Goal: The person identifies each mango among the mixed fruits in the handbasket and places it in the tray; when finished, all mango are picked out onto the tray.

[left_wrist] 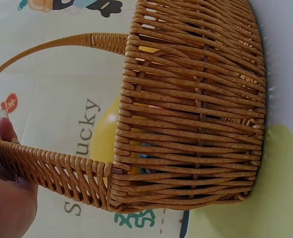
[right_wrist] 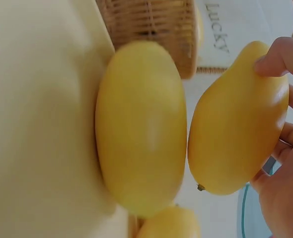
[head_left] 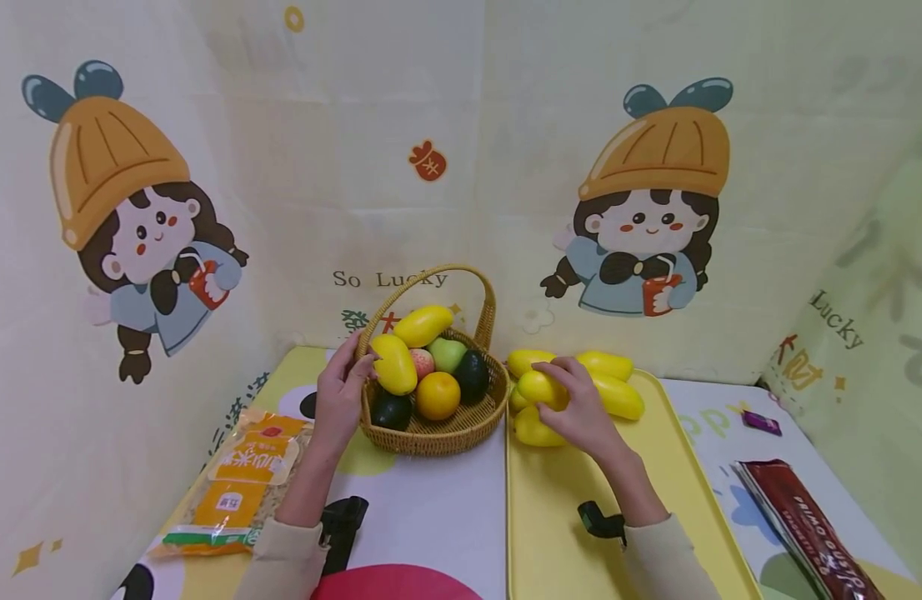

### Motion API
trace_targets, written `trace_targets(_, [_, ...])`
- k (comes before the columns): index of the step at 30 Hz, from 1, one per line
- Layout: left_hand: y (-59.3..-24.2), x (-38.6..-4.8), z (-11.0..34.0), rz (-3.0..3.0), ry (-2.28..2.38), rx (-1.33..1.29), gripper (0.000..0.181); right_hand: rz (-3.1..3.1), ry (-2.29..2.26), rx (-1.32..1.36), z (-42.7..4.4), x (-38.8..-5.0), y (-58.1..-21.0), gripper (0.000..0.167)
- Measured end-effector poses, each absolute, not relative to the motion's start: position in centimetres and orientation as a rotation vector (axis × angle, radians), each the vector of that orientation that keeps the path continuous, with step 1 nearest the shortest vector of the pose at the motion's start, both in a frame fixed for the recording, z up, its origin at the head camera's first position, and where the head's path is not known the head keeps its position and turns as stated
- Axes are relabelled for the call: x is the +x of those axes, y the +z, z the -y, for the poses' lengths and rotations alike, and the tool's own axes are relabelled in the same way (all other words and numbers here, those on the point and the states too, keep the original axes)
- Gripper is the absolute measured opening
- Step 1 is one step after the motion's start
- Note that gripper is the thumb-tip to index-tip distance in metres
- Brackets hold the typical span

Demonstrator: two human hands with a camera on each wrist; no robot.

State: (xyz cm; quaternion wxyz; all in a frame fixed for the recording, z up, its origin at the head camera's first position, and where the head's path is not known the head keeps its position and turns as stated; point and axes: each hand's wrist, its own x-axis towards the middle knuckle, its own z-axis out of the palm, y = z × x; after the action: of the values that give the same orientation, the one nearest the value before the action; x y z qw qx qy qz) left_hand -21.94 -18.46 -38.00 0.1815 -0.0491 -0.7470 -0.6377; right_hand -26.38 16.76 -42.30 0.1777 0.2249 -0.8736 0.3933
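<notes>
My left hand (head_left: 339,396) grips the handle of a wicker basket (head_left: 438,443) at its left side; the left wrist view shows fingers wrapped round the woven handle (left_wrist: 62,166). Inside the basket lie two yellow mangoes (head_left: 423,326), an orange (head_left: 438,396), a green fruit (head_left: 446,355), a reddish fruit partly hidden, and dark avocados (head_left: 472,377). Over the yellow tray (head_left: 581,508), my right hand (head_left: 584,417) holds a mango (right_wrist: 236,124) between thumb and fingers. Another mango (right_wrist: 141,129) lies on the tray close beside it, with several more (head_left: 618,396) around.
A bag of grain (head_left: 232,487) lies at the left. Right of the tray are a dark red packet (head_left: 806,525) and a small purple packet (head_left: 761,422). A printed cloth (head_left: 506,167) hangs behind the basket and tray.
</notes>
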Motion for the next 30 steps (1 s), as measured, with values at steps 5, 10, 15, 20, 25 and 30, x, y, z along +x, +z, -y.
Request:
trace_targets(5, [-39.6, -23.0, 19.1, 2.084, -1.792, -0.160, 0.050, 2.495, 1.101, 0.584, -18.3, -26.4, -42.5, 0.053])
trace_targets(10, [-39.4, -22.8, 19.0, 2.098, -1.794, -0.148, 0.050, 2.503, 1.053, 0.569, -19.9, -26.3, -43.0, 0.053])
trace_targets(15, [-39.8, -23.1, 19.2, 2.100, -1.777, -0.169, 0.051, 2.543, 0.998, 0.519, -21.6, -26.0, -43.5, 0.052])
trace_targets(20, [-39.8, -23.1, 19.2, 2.077, -1.786, -0.187, 0.051, 2.586, 0.947, 0.466, -23.0, -26.1, -44.3, 0.052])
trace_targets(25, [-39.9, -23.1, 19.1, 2.070, -1.788, -0.185, 0.050, 2.620, 0.917, 0.427, -24.0, -26.0, -44.9, 0.053])
trace_targets(30, [-39.9, -23.1, 19.2, 2.072, -1.782, -0.188, 0.050, 2.648, 0.893, 0.385, -24.6, -25.9, -45.3, 0.052])
